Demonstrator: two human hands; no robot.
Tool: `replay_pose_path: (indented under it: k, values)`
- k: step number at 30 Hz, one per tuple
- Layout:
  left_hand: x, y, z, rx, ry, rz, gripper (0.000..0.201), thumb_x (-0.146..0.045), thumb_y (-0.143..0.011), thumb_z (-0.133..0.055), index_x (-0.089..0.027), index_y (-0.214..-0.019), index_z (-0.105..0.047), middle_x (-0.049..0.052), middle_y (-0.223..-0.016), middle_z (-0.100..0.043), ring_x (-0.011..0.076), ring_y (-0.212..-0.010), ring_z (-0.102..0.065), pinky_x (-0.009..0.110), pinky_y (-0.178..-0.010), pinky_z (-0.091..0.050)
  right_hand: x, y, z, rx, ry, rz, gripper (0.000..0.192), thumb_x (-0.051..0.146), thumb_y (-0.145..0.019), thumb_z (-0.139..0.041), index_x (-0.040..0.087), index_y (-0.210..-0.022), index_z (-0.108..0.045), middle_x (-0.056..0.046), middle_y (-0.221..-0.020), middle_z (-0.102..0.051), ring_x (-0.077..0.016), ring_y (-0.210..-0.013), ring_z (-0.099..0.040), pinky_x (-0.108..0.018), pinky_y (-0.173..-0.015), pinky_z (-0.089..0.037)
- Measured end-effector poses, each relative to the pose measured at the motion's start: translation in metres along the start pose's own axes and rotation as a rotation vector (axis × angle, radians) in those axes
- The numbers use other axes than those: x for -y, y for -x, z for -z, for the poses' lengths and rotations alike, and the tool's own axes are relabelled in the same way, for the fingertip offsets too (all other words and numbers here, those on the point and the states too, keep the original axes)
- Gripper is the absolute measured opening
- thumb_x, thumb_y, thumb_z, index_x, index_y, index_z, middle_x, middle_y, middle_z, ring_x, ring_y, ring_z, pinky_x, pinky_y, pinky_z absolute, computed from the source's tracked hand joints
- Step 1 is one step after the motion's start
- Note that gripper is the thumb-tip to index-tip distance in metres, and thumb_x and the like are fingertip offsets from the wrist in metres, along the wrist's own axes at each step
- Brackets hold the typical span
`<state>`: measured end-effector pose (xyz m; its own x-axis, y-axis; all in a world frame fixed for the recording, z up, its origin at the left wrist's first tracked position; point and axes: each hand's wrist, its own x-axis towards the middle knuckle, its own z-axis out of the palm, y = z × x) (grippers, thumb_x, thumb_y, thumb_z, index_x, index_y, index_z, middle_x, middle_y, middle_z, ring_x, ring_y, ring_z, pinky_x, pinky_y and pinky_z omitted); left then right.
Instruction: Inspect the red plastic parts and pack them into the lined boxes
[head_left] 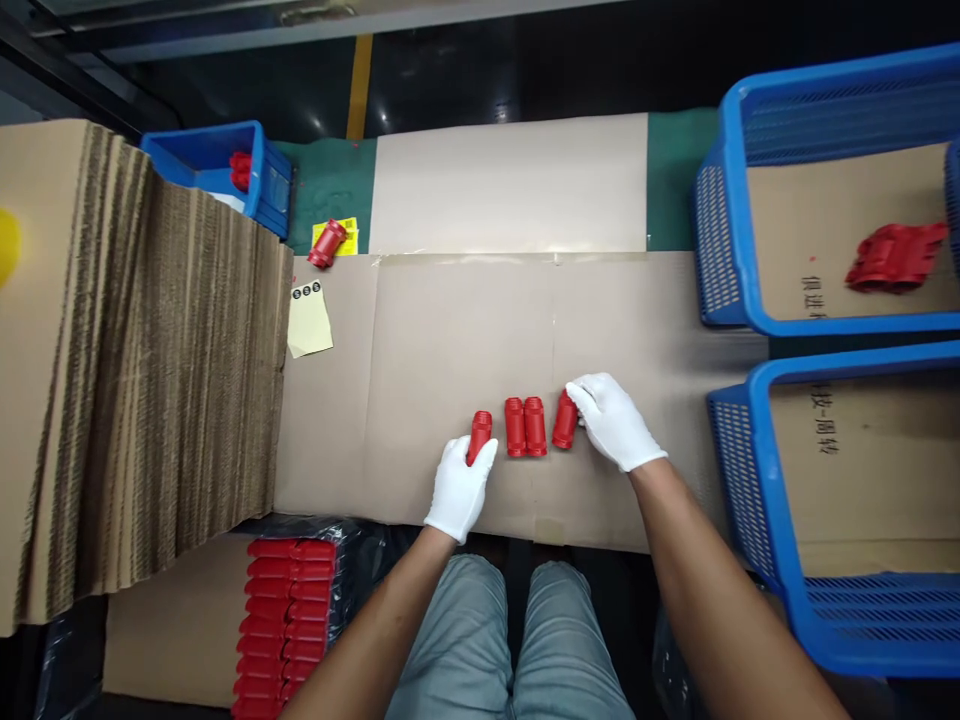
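This is a factory packing or assembly station. The bench is covered with flattened cardboard sheets [465, 330] over a green mat [330, 185]. A thick stack of corrugated cardboard [142, 370] stands at the left, and blue plastic crates [757, 250] (lined with cardboard) sit at the right. Identical red plastic parts [285, 620] lie in rows in a near-left box, with more in a far blue bin [217, 160].

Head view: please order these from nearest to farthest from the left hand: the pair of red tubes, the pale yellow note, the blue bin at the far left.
Measured from the left hand:
1. Pair of red tubes, just to its right on the cardboard.
2. Pale yellow note, farther up and left.
3. Blue bin, at the far left corner.
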<state>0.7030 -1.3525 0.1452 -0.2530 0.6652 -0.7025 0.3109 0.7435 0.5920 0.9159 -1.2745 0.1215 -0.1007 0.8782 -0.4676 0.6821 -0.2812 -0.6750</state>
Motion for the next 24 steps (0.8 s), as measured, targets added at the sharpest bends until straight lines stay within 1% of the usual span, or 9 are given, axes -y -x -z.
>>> replay_pose_path:
  k: [2, 5, 10, 12, 13, 16, 19, 21, 24]
  values:
    - [-0.005, -0.006, 0.001, -0.014, -0.061, -0.030, 0.028, -0.046, -0.078, -0.059, -0.019, -0.087, -0.063, 0.004, -0.086, -0.065, 0.0205, -0.083, -0.062, 0.033, -0.080, -0.048, -0.001, -0.004, 0.002, 0.051, -0.013, 0.036, 0.028, 0.028, -0.090, -0.042, 0.022, -0.064, -0.053, -0.006, -0.076, -0.059, -0.0219, -0.089, -0.053, -0.033, -0.084, -0.041]
    - [-0.013, -0.012, 0.002, -0.031, -0.149, -0.047, 0.039, -0.043, -0.080, -0.059, -0.022, -0.112, -0.060, 0.005, -0.095, -0.070, 0.0225, -0.087, -0.065, 0.034, -0.082, -0.048, -0.003, -0.008, 0.004, 0.104, -0.028, 0.058, 0.029, 0.028, -0.089, -0.047, 0.021, -0.063, -0.057, -0.004, -0.075, -0.061, -0.0206, -0.089, -0.053, -0.031, -0.083, -0.041]
    - [-0.028, -0.019, 0.004, -0.024, -0.562, -0.058, 0.055, -0.050, -0.084, -0.053, -0.024, -0.133, -0.046, 0.010, -0.098, -0.072, 0.0287, -0.084, -0.068, 0.038, -0.076, -0.049, -0.005, -0.012, 0.006, 0.143, -0.067, -0.004, 0.028, 0.032, -0.088, -0.051, 0.020, -0.067, -0.066, -0.003, -0.076, -0.065, -0.0181, -0.078, -0.058, -0.029, -0.075, -0.041]
    - [-0.033, -0.023, 0.004, -0.021, -0.686, -0.075, 0.055, -0.049, -0.086, -0.050, -0.023, -0.134, -0.045, 0.011, -0.096, -0.072, 0.0310, -0.084, -0.068, 0.039, -0.074, -0.049, -0.005, -0.014, 0.006, 0.149, -0.093, -0.034, 0.027, 0.034, -0.087, -0.054, 0.020, -0.067, -0.067, -0.002, -0.079, -0.068, -0.0175, -0.077, -0.059, -0.028, -0.073, -0.041]
    - [-0.035, -0.025, 0.004, -0.031, -0.739, -0.098, 0.050, -0.047, -0.087, -0.049, -0.024, -0.132, -0.048, 0.012, -0.096, -0.071, 0.0312, -0.085, -0.068, 0.039, -0.073, -0.049, -0.005, -0.015, 0.007, 0.153, -0.106, -0.045, 0.027, 0.035, -0.085, -0.056, 0.020, -0.067, -0.067, -0.002, -0.079, -0.069, -0.0174, -0.077, -0.060, -0.027, -0.072, -0.041]
    - [-0.040, -0.030, 0.005, -0.119, -0.844, -0.192, 0.032, -0.043, -0.087, -0.049, -0.023, -0.109, -0.063, 0.012, -0.103, -0.066, 0.0297, -0.089, -0.066, 0.038, -0.073, -0.050, -0.004, -0.015, 0.007, 0.165, -0.144, -0.072, 0.026, 0.037, -0.083, -0.058, 0.020, -0.066, -0.068, -0.002, -0.079, -0.069, -0.0174, -0.076, -0.060, -0.027, -0.071, -0.040]
    - [-0.041, -0.033, 0.004, -0.192, -0.904, -0.253, 0.029, -0.044, -0.085, -0.053, -0.021, -0.092, -0.068, 0.013, -0.101, -0.063, 0.0303, -0.094, -0.063, 0.038, -0.075, -0.050, -0.003, -0.014, 0.007, 0.179, -0.195, -0.096, 0.027, 0.040, -0.081, -0.059, 0.019, -0.064, -0.066, -0.001, -0.076, -0.068, -0.0170, -0.075, -0.060, -0.027, -0.071, -0.040]
    - [-0.040, -0.033, 0.004, -0.139, -0.848, -0.239, 0.029, -0.044, -0.084, -0.056, -0.021, -0.097, -0.067, 0.011, -0.096, -0.065, 0.0288, -0.093, -0.063, 0.037, -0.077, -0.050, -0.004, -0.013, 0.007, 0.192, -0.236, -0.106, 0.028, 0.042, -0.079, -0.059, 0.019, -0.063, -0.064, 0.000, -0.071, -0.067, -0.0159, -0.072, -0.059, -0.026, -0.069, -0.040]
    - [-0.037, -0.030, 0.003, -0.037, -0.690, -0.150, 0.048, -0.042, -0.082, -0.060, -0.019, -0.124, -0.055, 0.006, -0.088, -0.069, 0.0243, -0.083, -0.066, 0.034, -0.075, -0.050, -0.004, -0.012, 0.005, 0.195, -0.279, -0.124, 0.030, 0.045, -0.077, -0.060, 0.019, -0.063, -0.062, 0.002, -0.066, -0.064, -0.0146, -0.067, -0.056, -0.025, -0.065, -0.040]
